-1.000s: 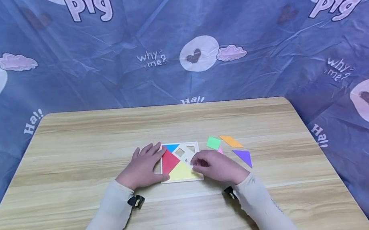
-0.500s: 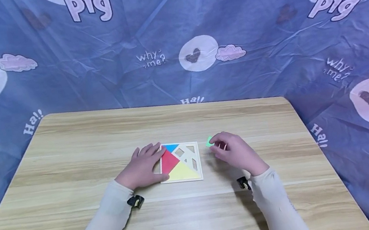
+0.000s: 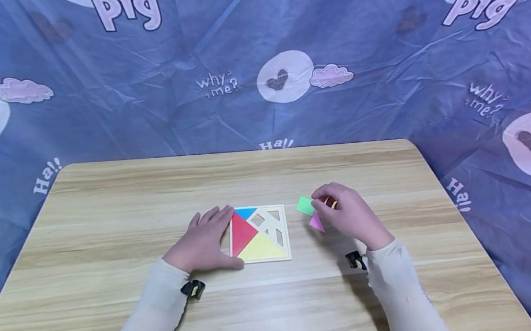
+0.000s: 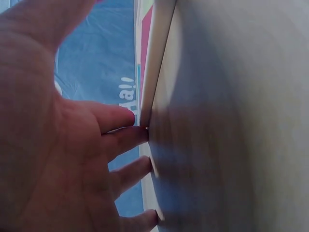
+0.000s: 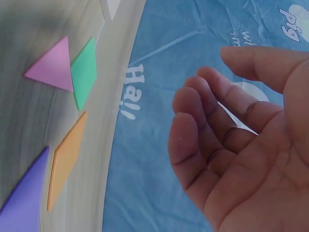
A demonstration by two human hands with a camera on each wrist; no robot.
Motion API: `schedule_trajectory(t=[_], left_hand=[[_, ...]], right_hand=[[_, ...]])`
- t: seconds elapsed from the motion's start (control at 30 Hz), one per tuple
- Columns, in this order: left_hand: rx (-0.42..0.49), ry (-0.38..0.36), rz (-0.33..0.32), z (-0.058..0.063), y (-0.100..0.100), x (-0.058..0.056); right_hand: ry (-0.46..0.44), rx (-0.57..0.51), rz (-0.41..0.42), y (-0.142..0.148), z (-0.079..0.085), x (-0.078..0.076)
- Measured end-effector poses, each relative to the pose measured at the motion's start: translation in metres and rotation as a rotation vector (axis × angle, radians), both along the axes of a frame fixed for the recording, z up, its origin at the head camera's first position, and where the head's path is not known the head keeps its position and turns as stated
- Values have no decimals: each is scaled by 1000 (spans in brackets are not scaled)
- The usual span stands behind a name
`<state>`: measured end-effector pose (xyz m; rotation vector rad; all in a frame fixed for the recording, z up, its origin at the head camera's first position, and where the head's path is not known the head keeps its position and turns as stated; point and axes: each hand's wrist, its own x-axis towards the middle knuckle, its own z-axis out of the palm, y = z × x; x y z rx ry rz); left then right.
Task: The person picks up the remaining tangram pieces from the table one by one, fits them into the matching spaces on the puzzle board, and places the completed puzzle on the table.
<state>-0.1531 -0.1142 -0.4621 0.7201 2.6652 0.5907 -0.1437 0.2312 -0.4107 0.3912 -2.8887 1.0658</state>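
A white tangram tray [image 3: 286,238] lies on the table, with a red triangle [image 3: 242,234], a yellow triangle [image 3: 262,247] and a blue triangle [image 3: 244,212] set in it. My left hand [image 3: 202,243] rests along its left side, fingers spread, fingertips down at the tray's edge in the left wrist view. To the right, my right hand [image 3: 349,213] hovers above loose pieces, fingers loosely bent and nothing between them. Under and beside it are a green square [image 3: 304,205], a pink triangle [image 5: 53,67], an orange parallelogram [image 5: 67,162] and a purple triangle [image 5: 29,195]. The head view hides the purple one behind the hand.
The wooden table [image 3: 143,192] has its far edge a short way beyond the pieces. A blue printed cloth [image 3: 201,35] hangs behind it and along both sides. Several cutouts in the tray's upper right show bare slots.
My right hand has moved from the tray's right side over to the loose pieces, then slightly farther right, uncovering the green square and pink triangle. My left hand stays almost still at the tray.
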Motion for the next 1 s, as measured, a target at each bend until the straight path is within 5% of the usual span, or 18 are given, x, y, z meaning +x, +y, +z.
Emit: schedule_trajectory(t=[1.0], left_hand=[[-2,-21,10,-2,-2,-8]], right_hand=[[27,51,-80,3,-2,-6]])
